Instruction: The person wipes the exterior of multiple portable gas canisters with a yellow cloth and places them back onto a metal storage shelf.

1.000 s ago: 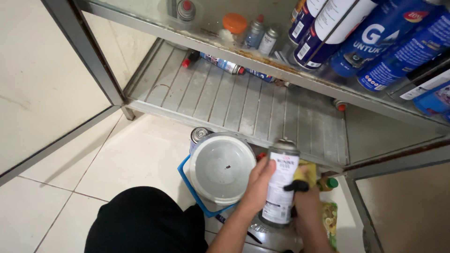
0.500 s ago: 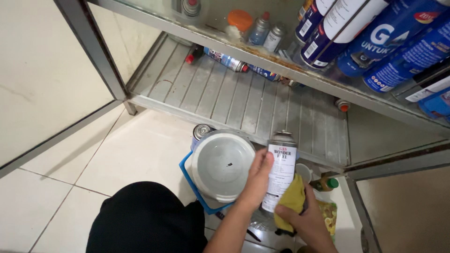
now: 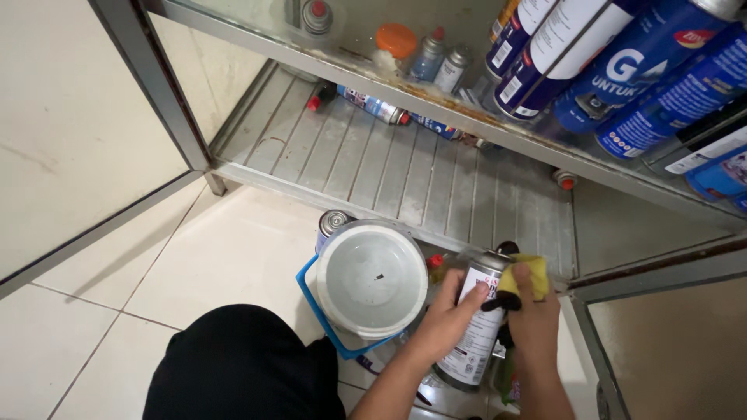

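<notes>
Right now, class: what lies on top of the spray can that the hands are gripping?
A yellow cloth, pressed there by the right hand, covers the spray can top. The left hand grips its side. The nozzle beneath is hidden.

The tall white-and-grey spray can (image 3: 476, 330) at lower centre is largely covered: the left hand (image 3: 445, 319) wraps its side, and the right hand (image 3: 534, 327) presses a yellow cloth (image 3: 523, 274) over its top, hiding the cap and nozzle. Both forearms run out of the bottom edge. Behind the round white plastic bucket (image 3: 372, 278) only the silver top of another can (image 3: 333, 222) shows, and just a small red cap (image 3: 436, 261) peeks out on the bucket's right. The large blue aerosol cans (image 3: 661, 78) at upper right are cut by the frame's top and right edges. Small items under the right wrist are too dark to identify.
</notes>
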